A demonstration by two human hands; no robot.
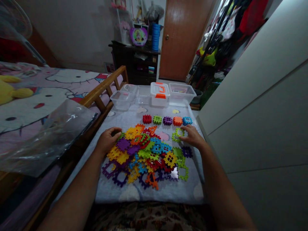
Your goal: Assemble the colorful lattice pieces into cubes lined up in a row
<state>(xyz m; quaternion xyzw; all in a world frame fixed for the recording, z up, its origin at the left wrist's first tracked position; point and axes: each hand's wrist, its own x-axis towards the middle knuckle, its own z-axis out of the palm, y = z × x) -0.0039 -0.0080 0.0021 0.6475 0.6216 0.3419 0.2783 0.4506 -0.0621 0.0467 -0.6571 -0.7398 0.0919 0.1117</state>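
A heap of flat, toothed plastic building tiles (pixel 146 154) in many colours lies on a grey cloth-covered table (pixel 144 192). Beyond it stands a row of built cubes: red (pixel 147 119), green (pixel 157 119), purple (pixel 167 120), orange (pixel 177 121), blue (pixel 187 120). My left hand (pixel 107 140) rests curled on the heap's left edge, touching yellow and purple tiles. My right hand (pixel 193 136) lies at the heap's right edge, its fingers pinching a light green tile (pixel 177 134).
Clear plastic tubs (pixel 121 99) and a white box with an orange latch (pixel 159 93) stand at the table's far end. A wooden bed rail (pixel 103 88) runs along the left, a white cabinet (pixel 252 106) along the right. A crumpled plastic bag (pixel 53 134) lies on the bed.
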